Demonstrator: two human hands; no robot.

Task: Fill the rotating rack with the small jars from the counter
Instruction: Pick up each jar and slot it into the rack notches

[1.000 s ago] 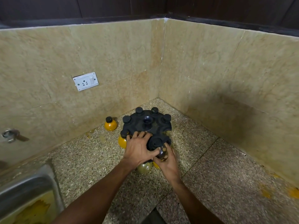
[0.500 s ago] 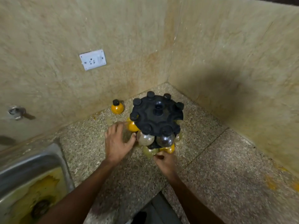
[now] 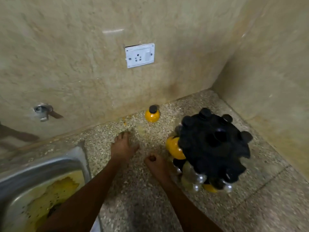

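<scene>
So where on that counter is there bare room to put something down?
Free: the speckled counter right of and in front of the rack, and the strip between the sink and the lone yellow jar. Crowded: between the rack and both hands, left and right.

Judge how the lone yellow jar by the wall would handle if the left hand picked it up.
The yellow jar looks round-bodied, so likely to roll if tipped. Its narrow black cap gives little to pinch; gripping the body seems safer. Its glossy surface may be slippery. The left hand is open, apart from it.
</scene>
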